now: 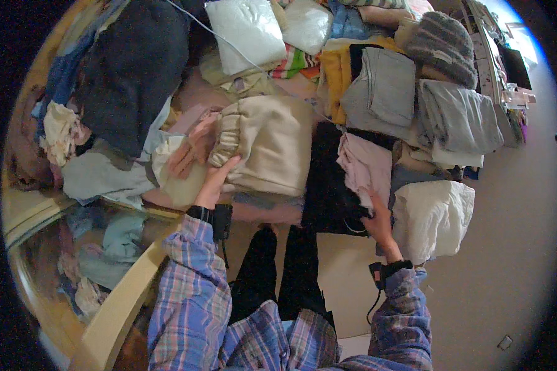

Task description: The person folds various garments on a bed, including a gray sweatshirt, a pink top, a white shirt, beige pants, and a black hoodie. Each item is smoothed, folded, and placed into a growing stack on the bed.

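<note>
A folded beige garment with a gathered elastic edge lies before me on the bed. My left hand is at its near left corner, thumb on top and the other fingers mostly hidden under the cloth. My right hand is at the right edge of a folded black garment, touching the lower end of a crumpled pale pink garment that lies over it. Blur and cloth hide whether those fingers grip. Left of the beige garment is a loose pink cloth.
Folded grey clothes and a striped fuzzy item are stacked far right. A white cloth bundle sits right of my right hand. Plastic-wrapped white packets lie at the back, a cable crossing them. A wood-framed mirror stands left.
</note>
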The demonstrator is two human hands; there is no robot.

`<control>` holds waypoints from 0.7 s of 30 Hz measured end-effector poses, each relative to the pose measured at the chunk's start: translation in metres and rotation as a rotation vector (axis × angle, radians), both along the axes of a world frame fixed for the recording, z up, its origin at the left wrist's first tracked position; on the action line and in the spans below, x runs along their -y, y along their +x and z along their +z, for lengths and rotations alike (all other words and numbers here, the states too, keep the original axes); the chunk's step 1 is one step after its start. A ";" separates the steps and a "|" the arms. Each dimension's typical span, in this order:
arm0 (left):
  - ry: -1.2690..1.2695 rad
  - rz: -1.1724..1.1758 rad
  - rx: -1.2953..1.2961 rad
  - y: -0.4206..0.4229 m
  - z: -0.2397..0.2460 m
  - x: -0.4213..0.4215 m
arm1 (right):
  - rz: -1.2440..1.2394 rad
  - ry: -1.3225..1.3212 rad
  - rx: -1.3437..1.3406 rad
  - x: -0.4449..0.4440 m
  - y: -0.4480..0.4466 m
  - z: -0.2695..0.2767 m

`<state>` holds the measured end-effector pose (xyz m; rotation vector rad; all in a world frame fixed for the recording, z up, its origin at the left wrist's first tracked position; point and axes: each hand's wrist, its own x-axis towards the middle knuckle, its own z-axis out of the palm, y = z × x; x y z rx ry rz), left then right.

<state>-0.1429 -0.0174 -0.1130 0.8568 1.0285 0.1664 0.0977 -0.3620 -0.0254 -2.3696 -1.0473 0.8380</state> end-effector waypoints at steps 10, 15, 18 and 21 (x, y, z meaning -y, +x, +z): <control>0.963 -0.203 -0.052 -0.009 0.042 0.081 | 0.308 -0.127 0.447 -0.019 -0.055 -0.036; 0.303 -0.786 0.005 0.009 -0.036 0.182 | 0.276 -0.046 0.178 -0.009 -0.014 -0.007; 0.637 -0.799 -0.045 0.018 -0.080 0.234 | 0.111 -0.089 -0.101 0.000 0.009 0.003; 0.639 -0.628 -0.167 0.030 -0.083 0.264 | 0.009 -0.057 -0.275 0.008 0.017 0.002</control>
